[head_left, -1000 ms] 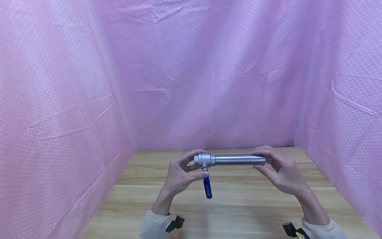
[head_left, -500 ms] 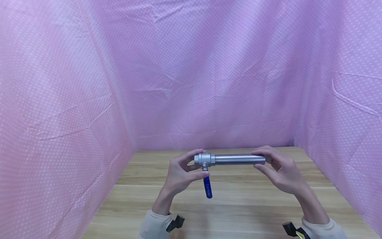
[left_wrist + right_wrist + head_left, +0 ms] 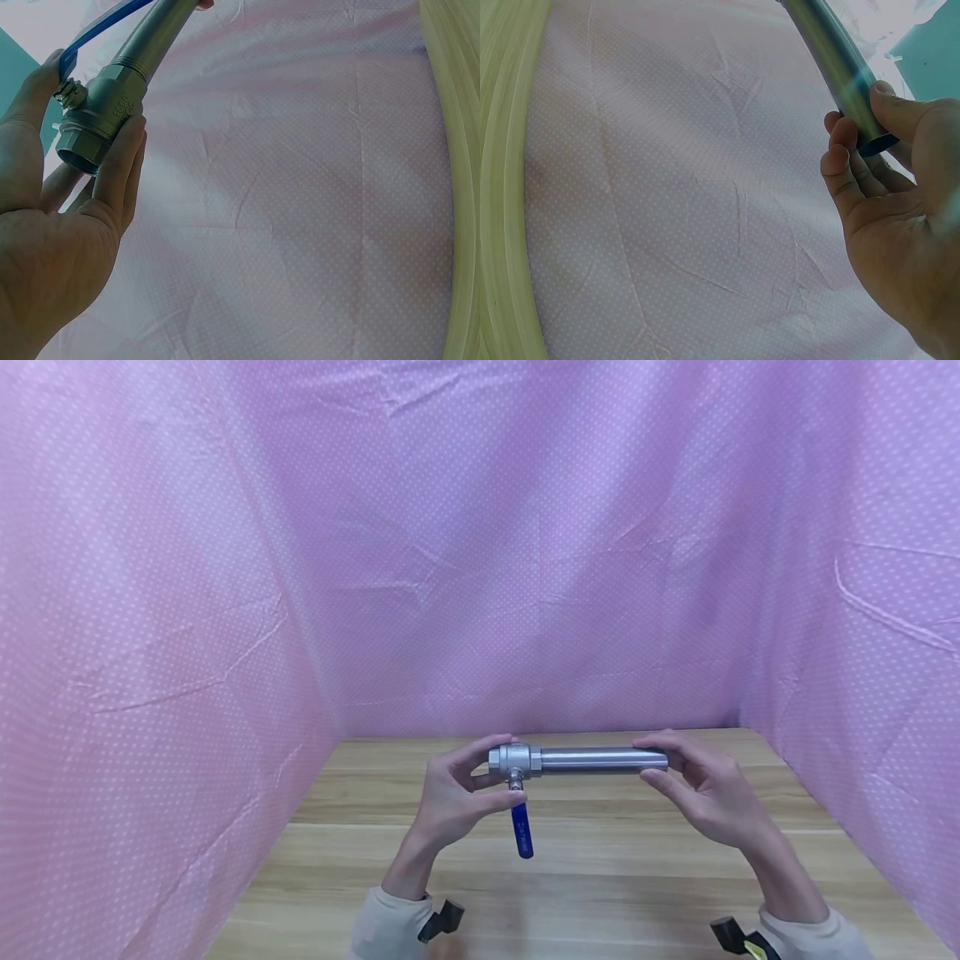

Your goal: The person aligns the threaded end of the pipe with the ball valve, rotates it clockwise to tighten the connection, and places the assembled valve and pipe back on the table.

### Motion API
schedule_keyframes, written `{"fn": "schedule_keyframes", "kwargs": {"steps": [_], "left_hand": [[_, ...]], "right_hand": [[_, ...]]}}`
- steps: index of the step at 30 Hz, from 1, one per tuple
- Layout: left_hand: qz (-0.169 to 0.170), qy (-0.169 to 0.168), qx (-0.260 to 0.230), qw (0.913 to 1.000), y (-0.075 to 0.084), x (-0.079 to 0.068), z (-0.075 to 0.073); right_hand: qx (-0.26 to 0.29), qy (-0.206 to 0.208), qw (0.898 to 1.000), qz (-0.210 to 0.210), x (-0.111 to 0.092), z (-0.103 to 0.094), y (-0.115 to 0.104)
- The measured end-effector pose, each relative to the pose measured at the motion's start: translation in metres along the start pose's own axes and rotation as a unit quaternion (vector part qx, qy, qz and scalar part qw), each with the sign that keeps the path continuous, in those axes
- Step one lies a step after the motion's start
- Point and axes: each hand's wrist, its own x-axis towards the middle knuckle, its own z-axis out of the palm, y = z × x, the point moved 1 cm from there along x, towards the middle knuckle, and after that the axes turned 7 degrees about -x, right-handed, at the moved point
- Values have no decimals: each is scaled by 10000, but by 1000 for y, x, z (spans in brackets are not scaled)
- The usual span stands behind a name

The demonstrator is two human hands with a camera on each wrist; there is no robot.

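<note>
A steel ball valve (image 3: pixel 514 761) with a blue lever handle (image 3: pixel 522 832) is held above the table, joined at its right end to a straight steel pipe (image 3: pixel 592 760). My left hand (image 3: pixel 450 797) grips the valve body, its thumb against the base of the lever. In the left wrist view the hexagonal end of the valve (image 3: pixel 84 146) faces the palm, and threads show where the pipe enters. My right hand (image 3: pixel 708 793) pinches the pipe's far end between thumb and fingers. The pipe's open end (image 3: pixel 877 144) shows in the right wrist view. Pipe and valve lie level, side to side.
Underneath is a wood-grain table (image 3: pixel 600 893). Pink dotted cloth (image 3: pixel 540 543) hangs behind the table and along both sides. Black straps with mounts sit on both wrists, over pale sleeves (image 3: pixel 390 927).
The right thumb and fingers shift very slightly on the pipe's end. The left hand and the valve stay in place.
</note>
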Motion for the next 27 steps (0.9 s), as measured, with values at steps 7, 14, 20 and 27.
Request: {"fn": "schedule_keyframes", "kwargs": {"steps": [7,14,20,27], "left_hand": [[49,-34,27,10000,-1,0,0],[223,-121,11,9997,-1,0,0],[102,-58,25,9999,-1,-1,1],[98,-59,72,9999,-1,0,1]], "right_hand": [[-136,50,9998,106,-1,-1,-1],[205,36,9996,181,0,-2,-2],[672,-65,9977,-9,0,-1,0],[779,-136,9967,-161,1,-2,2]]}}
